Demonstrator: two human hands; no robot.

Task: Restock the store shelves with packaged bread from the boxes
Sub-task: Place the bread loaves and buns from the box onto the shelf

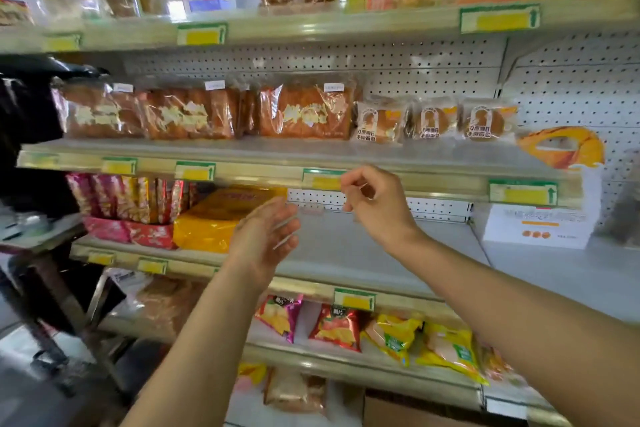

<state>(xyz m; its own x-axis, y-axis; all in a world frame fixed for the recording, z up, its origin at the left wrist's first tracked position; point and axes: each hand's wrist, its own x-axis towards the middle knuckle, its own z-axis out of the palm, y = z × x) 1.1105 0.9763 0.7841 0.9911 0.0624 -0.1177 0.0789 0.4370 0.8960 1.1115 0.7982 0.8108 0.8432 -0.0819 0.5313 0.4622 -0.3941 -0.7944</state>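
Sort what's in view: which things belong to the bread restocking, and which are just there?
Job: yellow bread pack; bare shelf; left hand and right hand, both holding nothing.
Just there: chip bags; white box; price tags.

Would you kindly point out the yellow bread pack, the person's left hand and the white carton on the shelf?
yellow bread pack [207, 225]: head view, on its front face.
left hand [265, 239]: head view, on the palm.
white carton [535, 224]: head view, on its printed front.

Your left hand [265, 239] reaches open beside the yellow bread pack [214, 222], your right hand [372, 204] loosely curled, holding nothing, near the shelf edge [415, 184].
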